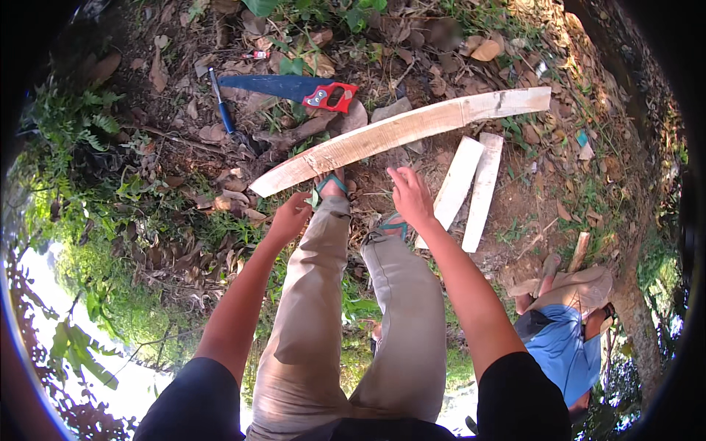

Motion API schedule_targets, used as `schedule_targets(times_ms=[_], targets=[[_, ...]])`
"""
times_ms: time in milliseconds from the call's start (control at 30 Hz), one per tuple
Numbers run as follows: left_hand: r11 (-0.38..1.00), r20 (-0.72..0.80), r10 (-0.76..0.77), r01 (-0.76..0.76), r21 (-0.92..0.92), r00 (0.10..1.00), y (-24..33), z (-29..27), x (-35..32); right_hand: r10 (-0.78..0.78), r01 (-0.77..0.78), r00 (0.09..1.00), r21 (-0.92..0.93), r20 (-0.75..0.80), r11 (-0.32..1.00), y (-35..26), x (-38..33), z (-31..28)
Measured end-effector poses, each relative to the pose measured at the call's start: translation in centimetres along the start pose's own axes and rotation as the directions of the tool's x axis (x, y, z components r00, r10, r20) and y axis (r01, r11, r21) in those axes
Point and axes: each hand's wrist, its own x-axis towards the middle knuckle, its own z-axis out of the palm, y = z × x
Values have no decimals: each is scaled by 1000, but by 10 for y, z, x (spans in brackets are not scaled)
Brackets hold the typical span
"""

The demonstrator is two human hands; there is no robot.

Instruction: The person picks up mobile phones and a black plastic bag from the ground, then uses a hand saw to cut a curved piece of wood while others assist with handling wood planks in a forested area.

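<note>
A long pale wooden plank (pixel 401 130) lies across the dirt in front of my feet. My left hand (pixel 289 217) hangs just below the plank's near left end with fingers curled, holding nothing. My right hand (pixel 409 195) hovers with fingers spread below the plank's middle, next to two shorter boards (pixel 471 187), and touches nothing. My legs in tan trousers and my sandalled feet stand between the two hands.
A hand saw (pixel 294 90) with a blue blade and red handle lies beyond the plank, with a blue-handled tool (pixel 221 106) to its left. Dry leaves and green plants cover the ground. Another person (pixel 562 316) in a blue shirt crouches at the lower right.
</note>
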Motion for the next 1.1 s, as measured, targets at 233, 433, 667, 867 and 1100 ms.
schedule_targets(times_ms=[233,433,667,867,1100], targets=[[986,-79,-88,75,-149,993,-40,-15,-5,-150,189,961,157,-233,969,-53,156,43],[942,-81,-215,185,-279,973,-62,-6,-18,-380,384,920,-402,95,831,-22,261,81],[922,-66,-285,255,-290,956,-93,4,-34,-435,375,882,-287,-182,881,-9,237,65],[969,37,-197,200,-147,980,-69,1,-14,533,-636,403,192,-744,747,132,44,36],[992,83,-115,111,55,990,-46,3,35,896,-895,439,54,-63,442,196,-75,73]])
